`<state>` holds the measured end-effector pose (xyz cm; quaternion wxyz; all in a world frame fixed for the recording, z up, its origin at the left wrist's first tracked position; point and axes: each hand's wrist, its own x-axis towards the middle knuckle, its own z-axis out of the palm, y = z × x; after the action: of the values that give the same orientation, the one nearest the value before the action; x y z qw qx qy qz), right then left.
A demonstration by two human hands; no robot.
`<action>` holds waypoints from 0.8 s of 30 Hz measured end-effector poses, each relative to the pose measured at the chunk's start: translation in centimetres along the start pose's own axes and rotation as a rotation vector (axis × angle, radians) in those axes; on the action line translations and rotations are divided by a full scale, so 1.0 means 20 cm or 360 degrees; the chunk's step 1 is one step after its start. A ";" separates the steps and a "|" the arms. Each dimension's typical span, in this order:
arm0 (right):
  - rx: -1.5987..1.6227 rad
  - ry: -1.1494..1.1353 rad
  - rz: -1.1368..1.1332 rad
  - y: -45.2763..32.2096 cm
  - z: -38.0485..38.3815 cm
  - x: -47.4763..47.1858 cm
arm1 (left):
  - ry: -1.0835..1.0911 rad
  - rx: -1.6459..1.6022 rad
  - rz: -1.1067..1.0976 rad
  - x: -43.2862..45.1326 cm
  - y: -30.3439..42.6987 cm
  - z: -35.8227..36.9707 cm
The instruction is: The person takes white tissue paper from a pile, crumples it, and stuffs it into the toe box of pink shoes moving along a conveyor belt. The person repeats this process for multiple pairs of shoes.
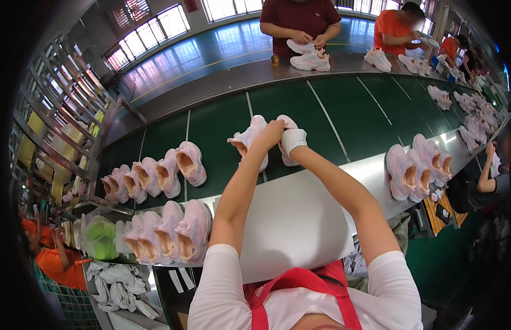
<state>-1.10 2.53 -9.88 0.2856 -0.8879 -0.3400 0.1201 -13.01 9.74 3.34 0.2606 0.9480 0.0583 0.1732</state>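
Observation:
Both my arms reach forward over a green conveyor belt. My left hand, bare, lies between two pale pink sneakers, its fingers at the upper part of the right one. My right hand, partly covered in white cloth like a glove, is over that right sneaker; its fingers are largely hidden. The left sneaker stands partly behind my left forearm. What each hand grips is not clear. A blank white board lies below my forearms, at the belt's near edge.
Rows of pink sneakers stand at left on the belt and on the metal ledge. More sneakers stand at right. A metal rack rises at far left. Across the belt, a person in dark red handles sneakers.

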 end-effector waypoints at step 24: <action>-0.0435 -0.0335 -0.0241 -0.48 -0.50 -0.36 | 0.0755 0.0488 -0.0400 -0.39 0.07 -0.17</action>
<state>-7.41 -0.75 3.91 0.1333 -0.8728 -0.4471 0.1433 -21.43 8.61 4.38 0.1131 0.8948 0.2596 0.3452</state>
